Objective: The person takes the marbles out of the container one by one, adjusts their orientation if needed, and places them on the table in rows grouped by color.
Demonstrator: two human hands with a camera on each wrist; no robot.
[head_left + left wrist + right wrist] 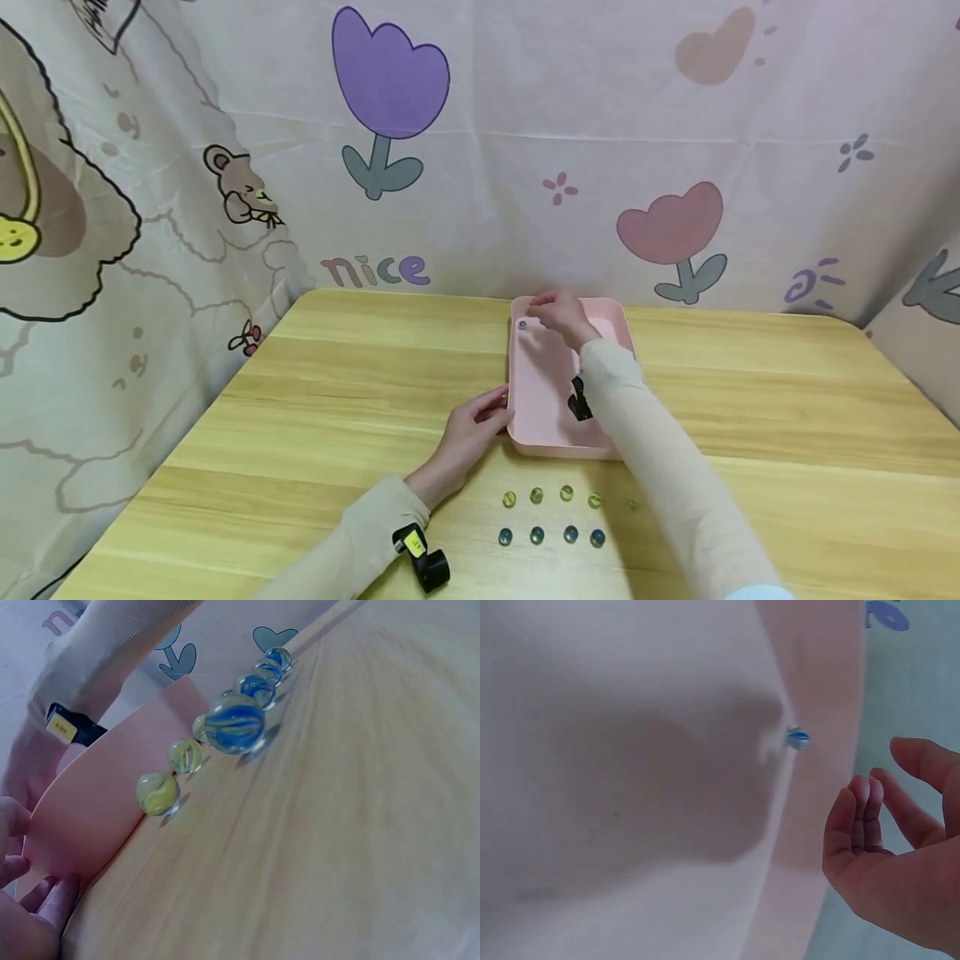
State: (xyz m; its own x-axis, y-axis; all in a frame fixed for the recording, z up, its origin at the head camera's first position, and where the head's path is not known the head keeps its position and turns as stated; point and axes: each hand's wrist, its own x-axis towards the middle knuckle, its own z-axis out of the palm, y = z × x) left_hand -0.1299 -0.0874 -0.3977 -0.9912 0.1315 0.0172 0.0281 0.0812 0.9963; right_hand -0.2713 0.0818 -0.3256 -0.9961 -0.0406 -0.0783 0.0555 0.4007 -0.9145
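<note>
A shallow pink tray [551,367] lies on the wooden table, its far end near the wall cloth. At its left side, toward the front corner, my left hand [468,429] holds it with the thumb at the rim and fingers lower down. My right hand [561,317] is raised over the far left corner. Its thumb and fingertips are apart and hold nothing in the right wrist view. A blue swirled glass marble [798,738] sits inside the tray against the wall, close to those fingers. In front of the tray lie several yellow-green marbles [537,495] and several blue marbles [537,535], in two rows.
A printed cloth [517,167] covers the wall behind the table [375,367]. My right sleeve [675,467] crosses over the tray's right side and shades the rightmost yellow-green marble. A black wrist camera [423,558] sticks out from my left sleeve, left of the marble rows.
</note>
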